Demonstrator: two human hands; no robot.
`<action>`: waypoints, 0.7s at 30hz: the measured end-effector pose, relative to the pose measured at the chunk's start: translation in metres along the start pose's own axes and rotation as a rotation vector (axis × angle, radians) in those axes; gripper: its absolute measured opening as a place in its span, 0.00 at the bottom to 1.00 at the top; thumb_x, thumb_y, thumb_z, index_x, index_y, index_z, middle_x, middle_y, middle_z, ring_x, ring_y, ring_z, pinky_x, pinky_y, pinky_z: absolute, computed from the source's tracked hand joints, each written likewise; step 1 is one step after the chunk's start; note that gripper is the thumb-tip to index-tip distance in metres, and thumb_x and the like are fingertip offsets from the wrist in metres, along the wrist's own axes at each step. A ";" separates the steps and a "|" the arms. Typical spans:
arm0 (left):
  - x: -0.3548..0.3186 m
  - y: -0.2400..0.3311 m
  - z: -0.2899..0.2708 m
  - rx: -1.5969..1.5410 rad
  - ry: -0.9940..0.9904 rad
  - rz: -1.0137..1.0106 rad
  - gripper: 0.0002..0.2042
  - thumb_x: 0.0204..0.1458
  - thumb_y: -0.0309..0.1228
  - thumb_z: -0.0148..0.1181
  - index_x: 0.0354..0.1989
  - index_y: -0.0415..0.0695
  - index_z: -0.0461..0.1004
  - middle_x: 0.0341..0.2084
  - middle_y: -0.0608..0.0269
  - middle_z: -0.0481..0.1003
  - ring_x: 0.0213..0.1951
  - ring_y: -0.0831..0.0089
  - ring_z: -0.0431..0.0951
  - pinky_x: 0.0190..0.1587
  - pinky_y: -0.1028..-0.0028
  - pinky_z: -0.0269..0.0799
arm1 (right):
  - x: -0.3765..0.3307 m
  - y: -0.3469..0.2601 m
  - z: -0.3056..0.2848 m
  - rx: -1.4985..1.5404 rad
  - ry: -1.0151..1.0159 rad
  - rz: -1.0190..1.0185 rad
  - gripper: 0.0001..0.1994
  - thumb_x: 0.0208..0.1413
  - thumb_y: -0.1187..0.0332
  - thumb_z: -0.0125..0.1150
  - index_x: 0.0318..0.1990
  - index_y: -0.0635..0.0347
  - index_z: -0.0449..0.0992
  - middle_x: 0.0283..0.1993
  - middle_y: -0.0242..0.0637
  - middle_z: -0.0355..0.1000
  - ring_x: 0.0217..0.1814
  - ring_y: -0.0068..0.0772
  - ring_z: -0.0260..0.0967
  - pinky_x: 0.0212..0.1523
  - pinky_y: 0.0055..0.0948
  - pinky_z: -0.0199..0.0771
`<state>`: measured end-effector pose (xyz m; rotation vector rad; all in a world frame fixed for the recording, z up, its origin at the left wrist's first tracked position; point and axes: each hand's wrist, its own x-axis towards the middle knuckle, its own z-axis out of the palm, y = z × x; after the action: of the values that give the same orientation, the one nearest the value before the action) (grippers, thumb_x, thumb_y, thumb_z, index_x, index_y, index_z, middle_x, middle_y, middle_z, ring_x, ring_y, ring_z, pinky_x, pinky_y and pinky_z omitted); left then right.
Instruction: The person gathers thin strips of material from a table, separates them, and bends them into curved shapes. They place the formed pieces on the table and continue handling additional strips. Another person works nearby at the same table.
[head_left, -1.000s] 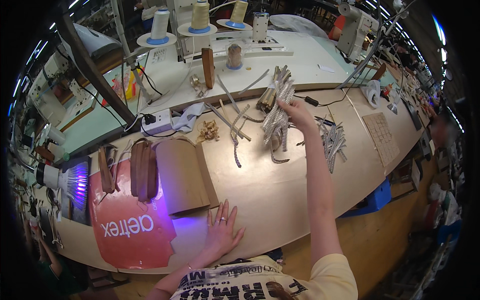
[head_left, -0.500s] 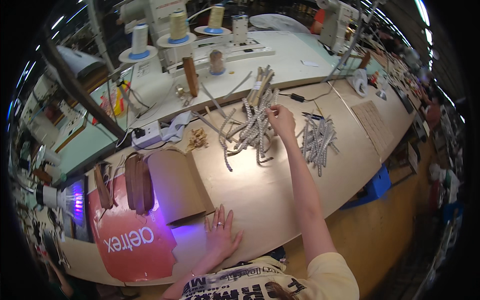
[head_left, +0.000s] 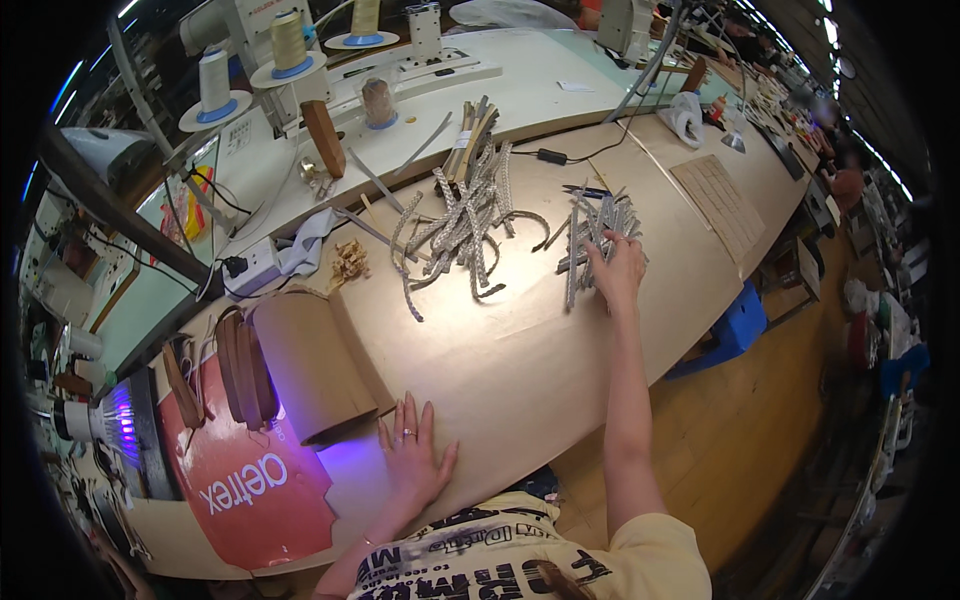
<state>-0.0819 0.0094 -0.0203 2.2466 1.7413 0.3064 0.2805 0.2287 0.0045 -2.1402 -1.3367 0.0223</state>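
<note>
My left hand (head_left: 415,462) lies flat on the brown-covered tabletop (head_left: 500,385), fingers spread, a ring on one of them. Its fingertips are close to the corner of a curved brown sheet (head_left: 312,365). Farther right, my right hand (head_left: 622,275) is over a loose pile of short grey strips (head_left: 585,235). The thumb and fingers are apart and bent down onto the strips; strips show between them, and none looks gripped. Left of that pile is a tangle of longer braided grey cords (head_left: 465,222), with a bundle of tan and dark strips (head_left: 472,140) at its far end.
A lamp with violet light (head_left: 122,425) stands at the left by a red sheet (head_left: 255,480) and brown strips (head_left: 245,370). Behind are thread cones (head_left: 290,45), a wooden block (head_left: 322,138) and a power strip (head_left: 252,270). A ridged tan panel (head_left: 718,205) lies right.
My right hand has left the braided cords and moved right and nearer, onto the short grey strips. My left hand stays flat on the table. The whole view has shifted.
</note>
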 end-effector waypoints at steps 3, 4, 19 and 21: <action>0.001 0.002 -0.002 -0.035 -0.009 -0.025 0.35 0.56 0.48 0.56 0.68 0.41 0.58 0.70 0.41 0.47 0.72 0.48 0.46 0.68 0.41 0.40 | 0.011 -0.001 0.006 0.073 0.041 -0.112 0.19 0.54 0.55 0.66 0.47 0.59 0.79 0.48 0.47 0.72 0.52 0.46 0.68 0.56 0.41 0.66; 0.001 0.005 -0.005 -0.071 -0.023 -0.027 0.33 0.56 0.45 0.58 0.67 0.42 0.59 0.70 0.42 0.48 0.71 0.48 0.48 0.69 0.43 0.40 | 0.020 -0.007 0.010 0.175 -0.007 -0.135 0.18 0.54 0.56 0.65 0.45 0.60 0.80 0.45 0.46 0.74 0.48 0.44 0.71 0.53 0.39 0.69; 0.332 -0.006 -0.166 -0.638 -0.050 0.207 0.28 0.57 0.45 0.57 0.55 0.31 0.71 0.43 0.43 0.79 0.48 0.55 0.80 0.52 0.66 0.73 | 0.138 -0.147 0.184 0.618 -0.379 -0.078 0.12 0.52 0.66 0.59 0.40 0.64 0.81 0.38 0.47 0.80 0.41 0.41 0.79 0.43 0.36 0.76; 0.410 0.005 -0.142 -0.532 -0.007 0.043 0.38 0.53 0.50 0.60 0.61 0.27 0.62 0.44 0.39 0.77 0.48 0.51 0.79 0.52 0.64 0.73 | 0.118 -0.142 0.179 0.573 -0.250 -0.217 0.13 0.51 0.68 0.58 0.41 0.64 0.81 0.34 0.49 0.79 0.39 0.48 0.78 0.44 0.39 0.76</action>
<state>-0.0228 0.4178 0.1129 1.8913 1.3972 0.6794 0.1659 0.4550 -0.0357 -1.5394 -1.4770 0.5348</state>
